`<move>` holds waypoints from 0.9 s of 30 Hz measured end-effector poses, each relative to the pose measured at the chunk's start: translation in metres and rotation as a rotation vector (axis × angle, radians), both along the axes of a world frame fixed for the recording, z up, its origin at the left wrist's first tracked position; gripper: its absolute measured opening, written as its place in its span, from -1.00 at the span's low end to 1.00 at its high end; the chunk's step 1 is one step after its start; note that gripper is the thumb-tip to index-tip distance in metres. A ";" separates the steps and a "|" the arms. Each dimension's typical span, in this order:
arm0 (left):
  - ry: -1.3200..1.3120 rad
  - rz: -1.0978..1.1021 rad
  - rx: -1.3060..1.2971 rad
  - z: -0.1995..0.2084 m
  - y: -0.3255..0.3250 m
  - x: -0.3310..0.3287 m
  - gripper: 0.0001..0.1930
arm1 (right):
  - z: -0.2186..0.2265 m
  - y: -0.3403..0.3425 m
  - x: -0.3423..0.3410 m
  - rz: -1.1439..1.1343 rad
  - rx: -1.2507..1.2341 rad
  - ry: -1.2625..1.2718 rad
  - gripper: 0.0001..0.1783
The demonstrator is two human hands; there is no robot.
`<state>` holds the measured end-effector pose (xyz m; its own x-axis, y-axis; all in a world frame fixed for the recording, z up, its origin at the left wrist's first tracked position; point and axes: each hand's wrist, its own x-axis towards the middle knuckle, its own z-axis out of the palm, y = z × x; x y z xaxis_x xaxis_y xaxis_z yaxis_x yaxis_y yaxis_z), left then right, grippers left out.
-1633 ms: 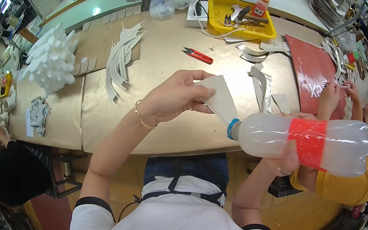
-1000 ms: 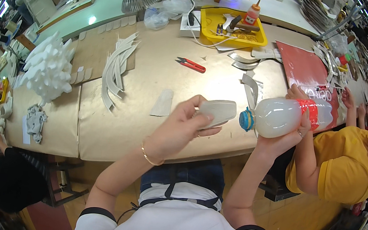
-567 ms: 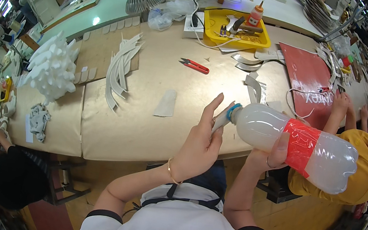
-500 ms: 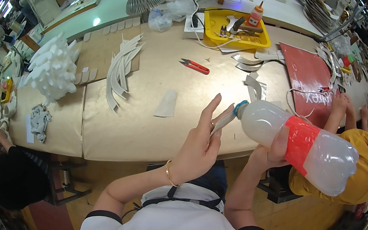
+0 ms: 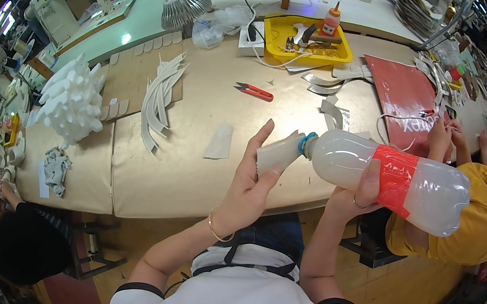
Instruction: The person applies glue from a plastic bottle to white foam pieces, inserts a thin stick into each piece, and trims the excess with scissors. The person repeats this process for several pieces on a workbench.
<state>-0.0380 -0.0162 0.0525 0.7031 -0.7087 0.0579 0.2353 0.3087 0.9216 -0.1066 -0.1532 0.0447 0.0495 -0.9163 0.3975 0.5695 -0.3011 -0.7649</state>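
Observation:
My left hand [image 5: 253, 182] holds a small off-white piece of material [image 5: 278, 154], pinched between thumb and fingers with its flat face turned up. In my right hand [image 5: 358, 194] is a clear plastic bottle [image 5: 343, 159] of cloudy whitish liquid with a red label, tipped on its side. Its blue-ringed mouth [image 5: 306, 144] points left and meets the far right corner of the piece. A similar off-white piece [image 5: 219, 141] lies flat on the table, left of my left hand. Beyond it rest red-handled thread snips [image 5: 254, 92].
Curved off-white strips [image 5: 159, 101] and a spiky white foam-like bundle [image 5: 72, 102] lie at left, by a crumpled grey cloth [image 5: 55, 170]. A yellow tray [image 5: 340, 55] with a hammer and glue bottle stands at the back. A co-worker in yellow [image 5: 473, 218] sits at right, near a red sheet [image 5: 385, 88].
My left hand has turned the off-white piece from edge-on to face-up. The bottle has swung closer to level, its base rising slightly and its mouth shifting left.

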 end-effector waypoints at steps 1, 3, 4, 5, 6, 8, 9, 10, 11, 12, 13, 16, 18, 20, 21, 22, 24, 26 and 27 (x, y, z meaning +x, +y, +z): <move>0.106 -0.036 -0.025 0.001 0.000 0.001 -0.31 | 0.000 -0.001 0.000 0.000 0.034 0.000 -0.18; 0.318 -0.108 -0.073 0.003 0.002 0.003 -0.34 | -0.001 0.000 0.006 -0.093 -0.014 -0.025 -0.28; 0.363 -0.106 -0.109 0.004 0.000 0.003 -0.35 | -0.001 0.002 0.008 -0.148 -0.022 -0.041 -0.32; 0.410 -0.105 -0.144 0.005 0.000 0.003 -0.36 | 0.000 0.004 0.008 -0.133 -0.056 -0.003 -0.31; 0.441 -0.117 -0.200 0.005 -0.001 0.004 -0.37 | 0.001 0.006 0.006 -0.118 -0.090 0.035 -0.30; 0.585 -0.104 -0.260 0.003 -0.004 0.006 -0.39 | 0.002 0.011 0.003 -0.090 -0.165 0.105 -0.30; 0.646 -0.104 -0.300 0.002 -0.005 0.006 -0.39 | 0.002 0.014 0.002 -0.076 -0.205 0.139 -0.32; 0.660 -0.110 -0.326 0.001 -0.005 0.007 -0.40 | 0.002 0.015 -0.002 -0.072 -0.278 0.207 -0.30; 0.667 -0.119 -0.350 -0.001 -0.006 0.007 -0.40 | 0.002 0.017 -0.004 -0.071 -0.352 0.270 -0.29; 0.692 -0.094 -0.326 -0.002 -0.006 0.008 -0.40 | 0.003 0.016 -0.009 -0.079 -0.462 0.363 -0.24; 0.637 -0.132 -0.332 -0.004 -0.006 0.007 -0.41 | 0.002 0.016 -0.010 -0.091 -0.541 0.402 -0.24; 0.560 -0.140 -0.220 -0.010 -0.005 0.005 -0.42 | -0.005 0.019 -0.006 -0.064 -0.397 0.380 -0.26; 0.528 -0.143 -0.197 -0.016 -0.003 0.007 -0.44 | -0.010 0.017 0.001 -0.090 -0.161 0.235 -0.34; 0.492 -0.122 -0.119 -0.023 -0.003 0.013 -0.47 | -0.011 0.008 0.001 -0.082 0.039 0.113 -0.46; 0.467 -0.117 -0.090 -0.026 -0.003 0.016 -0.48 | -0.010 0.003 0.000 -0.076 0.083 0.056 -0.52; 0.464 -0.115 -0.084 -0.030 -0.003 0.020 -0.49 | -0.009 -0.003 -0.001 -0.037 0.104 -0.007 -0.53; 0.478 -0.104 -0.022 -0.033 -0.003 0.024 -0.50 | -0.006 -0.009 -0.008 0.020 0.196 -0.062 -0.42; 0.500 -0.069 -0.059 -0.034 -0.006 0.023 -0.49 | -0.007 -0.006 -0.010 0.109 0.205 -0.095 -0.45; 0.522 -0.045 -0.058 -0.033 -0.008 0.021 -0.49 | -0.008 -0.004 -0.010 0.141 0.221 -0.108 -0.46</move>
